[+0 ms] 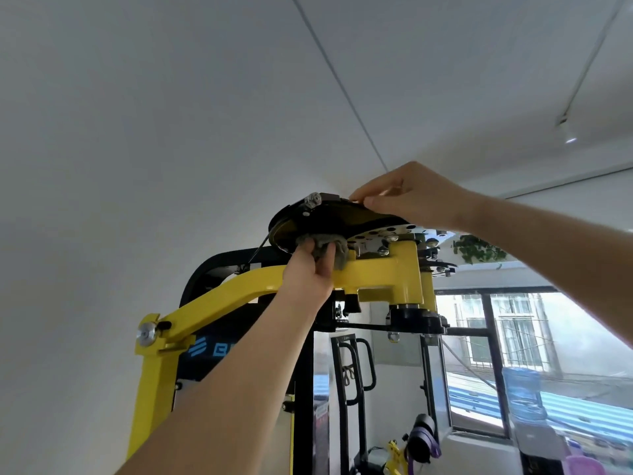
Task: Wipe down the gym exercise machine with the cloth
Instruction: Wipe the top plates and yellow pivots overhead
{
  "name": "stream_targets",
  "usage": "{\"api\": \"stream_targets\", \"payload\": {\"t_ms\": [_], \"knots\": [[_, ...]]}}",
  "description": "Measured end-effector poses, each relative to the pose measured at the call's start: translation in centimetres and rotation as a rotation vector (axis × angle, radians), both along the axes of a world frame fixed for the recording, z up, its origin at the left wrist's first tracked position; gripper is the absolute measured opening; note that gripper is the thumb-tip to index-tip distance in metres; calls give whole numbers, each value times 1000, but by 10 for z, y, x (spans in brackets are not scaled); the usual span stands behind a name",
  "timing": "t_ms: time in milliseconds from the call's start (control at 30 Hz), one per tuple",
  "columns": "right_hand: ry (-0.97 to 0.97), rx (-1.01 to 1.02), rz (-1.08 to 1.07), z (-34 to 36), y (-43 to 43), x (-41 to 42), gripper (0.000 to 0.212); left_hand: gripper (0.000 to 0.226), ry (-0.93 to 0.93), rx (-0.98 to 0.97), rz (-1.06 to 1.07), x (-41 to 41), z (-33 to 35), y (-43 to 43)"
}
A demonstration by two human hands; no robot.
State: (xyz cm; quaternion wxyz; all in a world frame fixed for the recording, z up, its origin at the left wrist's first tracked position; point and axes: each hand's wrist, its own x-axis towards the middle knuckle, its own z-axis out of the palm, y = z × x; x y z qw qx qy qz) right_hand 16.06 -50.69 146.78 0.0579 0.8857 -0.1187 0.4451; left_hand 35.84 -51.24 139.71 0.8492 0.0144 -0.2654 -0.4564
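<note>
The gym machine has a yellow arm (219,299) running up to a black round cam disc (329,217) near the ceiling. My left hand (310,272) reaches up from below and grips a crumpled grey cloth (325,246), which is pressed against the underside of the disc. My right hand (407,197) rests on the disc's top right edge, with fingers curled over the rim. A silver plate with numbered holes (383,236) sits under the disc to the right.
The machine's black frame (305,389) and black handles (356,368) stand below. A window (507,337) is at the right, with a water bottle (522,392) on the sill. White wall lies at the left and white ceiling overhead.
</note>
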Motion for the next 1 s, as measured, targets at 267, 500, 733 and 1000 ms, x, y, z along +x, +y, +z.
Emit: {"api": "stream_targets", "payload": {"t_ms": [267,500,733,1000], "knots": [[-92,-138,2,-16,-28,-5,34,13,-150,-93,-47,-47,0,45],[-77,-108,4,-24,-31,-8,49,15,-161,2,237,-25,-2,29],[-89,-174,25,-32,-45,-5,55,12,-464,262,1131,45,-22,-6],[-220,-512,-182,-61,-77,6,77,10,-950,275,1439,42,-60,-47]]}}
